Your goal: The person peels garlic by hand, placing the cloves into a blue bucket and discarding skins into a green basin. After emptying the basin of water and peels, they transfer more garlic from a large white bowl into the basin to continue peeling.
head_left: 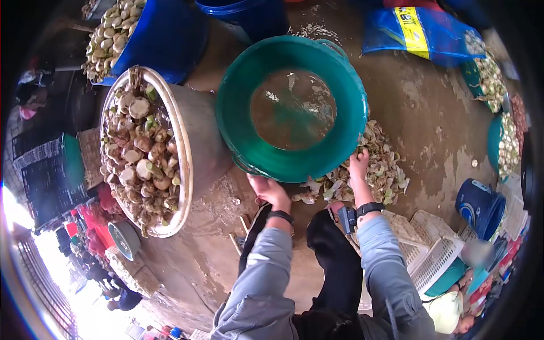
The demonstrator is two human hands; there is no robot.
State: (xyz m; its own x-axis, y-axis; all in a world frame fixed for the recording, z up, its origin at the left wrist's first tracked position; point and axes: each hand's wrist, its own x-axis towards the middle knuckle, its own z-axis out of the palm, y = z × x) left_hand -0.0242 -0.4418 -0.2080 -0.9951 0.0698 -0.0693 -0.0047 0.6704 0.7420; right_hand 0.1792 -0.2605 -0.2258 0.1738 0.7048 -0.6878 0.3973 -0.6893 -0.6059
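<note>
A large round green tub [238,102] is in front of me, with a little murky water and a few scraps at its bottom. My left hand [270,191] is at its near left rim, by the handle, fingers curled under the edge. At the near right rim, my right hand [358,166] grips the tub's side, its fingertips partly hidden. Pale vegetable peelings [386,170] lie heaped on the floor beside and below the right hand.
To the left stands a white-rimmed barrel [184,164] piled with brownish root vegetables [141,153]. Blue barrels [164,45] stand behind. White crates [436,249] and a dark blue bucket [479,209] are at right. A blue sack [391,34] lies at the back right. A person [445,311] is at lower right.
</note>
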